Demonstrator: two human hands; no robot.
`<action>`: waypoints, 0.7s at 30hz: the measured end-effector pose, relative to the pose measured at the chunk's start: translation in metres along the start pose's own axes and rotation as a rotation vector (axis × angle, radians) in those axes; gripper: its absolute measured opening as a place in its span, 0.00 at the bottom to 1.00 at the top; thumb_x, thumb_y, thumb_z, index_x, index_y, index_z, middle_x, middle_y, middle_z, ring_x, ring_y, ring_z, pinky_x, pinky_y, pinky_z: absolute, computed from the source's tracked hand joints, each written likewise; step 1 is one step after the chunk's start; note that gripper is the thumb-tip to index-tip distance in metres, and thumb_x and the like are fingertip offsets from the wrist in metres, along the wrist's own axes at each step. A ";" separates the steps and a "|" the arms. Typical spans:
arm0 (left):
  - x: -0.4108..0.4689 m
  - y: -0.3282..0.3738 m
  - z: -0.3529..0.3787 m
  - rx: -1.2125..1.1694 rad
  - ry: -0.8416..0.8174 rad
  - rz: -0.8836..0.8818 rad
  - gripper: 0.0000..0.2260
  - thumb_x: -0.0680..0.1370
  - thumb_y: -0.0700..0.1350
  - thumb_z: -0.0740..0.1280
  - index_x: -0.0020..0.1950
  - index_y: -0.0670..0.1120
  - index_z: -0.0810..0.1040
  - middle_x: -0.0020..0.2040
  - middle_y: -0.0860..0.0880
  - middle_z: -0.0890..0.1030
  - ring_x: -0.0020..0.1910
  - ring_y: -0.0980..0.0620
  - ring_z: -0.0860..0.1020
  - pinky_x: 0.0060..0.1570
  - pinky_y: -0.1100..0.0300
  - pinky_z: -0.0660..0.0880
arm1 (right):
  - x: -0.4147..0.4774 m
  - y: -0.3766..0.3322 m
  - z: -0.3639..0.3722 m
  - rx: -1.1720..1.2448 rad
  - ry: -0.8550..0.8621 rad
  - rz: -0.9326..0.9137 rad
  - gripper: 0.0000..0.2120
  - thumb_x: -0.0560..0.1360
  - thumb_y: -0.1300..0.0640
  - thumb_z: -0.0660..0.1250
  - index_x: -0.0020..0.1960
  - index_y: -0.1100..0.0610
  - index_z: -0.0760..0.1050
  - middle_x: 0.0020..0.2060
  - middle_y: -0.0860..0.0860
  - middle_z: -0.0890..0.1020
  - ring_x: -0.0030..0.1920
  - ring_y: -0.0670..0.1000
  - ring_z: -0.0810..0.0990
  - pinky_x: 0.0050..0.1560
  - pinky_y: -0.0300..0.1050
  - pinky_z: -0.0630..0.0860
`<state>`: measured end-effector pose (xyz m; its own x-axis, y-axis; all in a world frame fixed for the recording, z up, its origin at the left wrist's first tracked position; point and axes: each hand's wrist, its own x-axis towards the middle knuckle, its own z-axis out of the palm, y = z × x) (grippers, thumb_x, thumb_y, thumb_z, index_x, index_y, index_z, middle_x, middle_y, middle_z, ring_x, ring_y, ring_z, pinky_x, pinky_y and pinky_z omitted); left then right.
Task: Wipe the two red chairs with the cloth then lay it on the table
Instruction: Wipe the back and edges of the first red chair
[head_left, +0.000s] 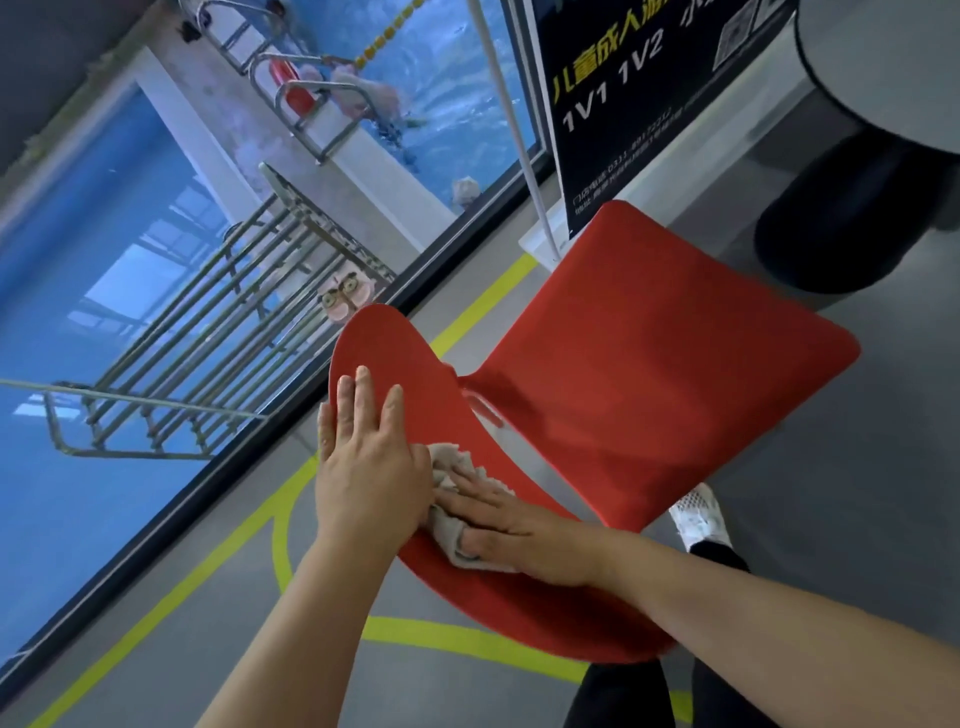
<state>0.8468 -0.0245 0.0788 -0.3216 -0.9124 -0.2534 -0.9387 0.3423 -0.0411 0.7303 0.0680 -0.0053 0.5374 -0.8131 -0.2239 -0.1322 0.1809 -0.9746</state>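
Note:
One red plastic chair fills the middle of the head view, its seat to the right and its curved backrest toward me. A crumpled beige cloth lies on the backrest. My right hand presses flat on the cloth, with its thumb tucked around the cloth's lower edge. My left hand lies flat on the backrest just left of the cloth, fingers spread and pointing up. A grey round table with a dark pedestal base stands at the top right. A second red chair is not in view.
A glass wall on the left looks onto a swimming pool with metal ladders. A dark poster stand rises behind the chair. Yellow lines mark the grey floor. My white shoe and dark trousers show below the seat.

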 end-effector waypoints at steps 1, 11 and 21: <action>0.008 -0.002 -0.003 0.027 -0.015 0.015 0.26 0.78 0.47 0.54 0.75 0.47 0.51 0.77 0.45 0.45 0.75 0.49 0.40 0.74 0.53 0.37 | 0.009 0.005 -0.004 -0.011 -0.001 0.017 0.25 0.82 0.54 0.54 0.75 0.49 0.48 0.72 0.38 0.44 0.69 0.36 0.36 0.68 0.34 0.32; 0.050 -0.008 0.012 0.448 -0.109 0.178 0.27 0.76 0.52 0.51 0.75 0.51 0.49 0.77 0.48 0.49 0.76 0.49 0.42 0.70 0.49 0.31 | 0.116 0.071 -0.037 0.158 0.332 0.154 0.24 0.82 0.55 0.50 0.76 0.54 0.46 0.77 0.50 0.45 0.76 0.49 0.38 0.75 0.50 0.37; 0.034 -0.002 0.009 0.499 -0.183 0.172 0.25 0.76 0.51 0.50 0.73 0.48 0.58 0.77 0.46 0.53 0.76 0.46 0.44 0.69 0.47 0.31 | 0.080 0.075 -0.027 0.267 0.226 0.201 0.24 0.82 0.50 0.49 0.76 0.49 0.46 0.76 0.45 0.44 0.74 0.42 0.37 0.72 0.40 0.36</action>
<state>0.8393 -0.0541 0.0616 -0.3966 -0.7953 -0.4584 -0.6877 0.5882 -0.4255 0.7410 0.0016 -0.0960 0.3222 -0.8425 -0.4318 0.0205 0.4622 -0.8865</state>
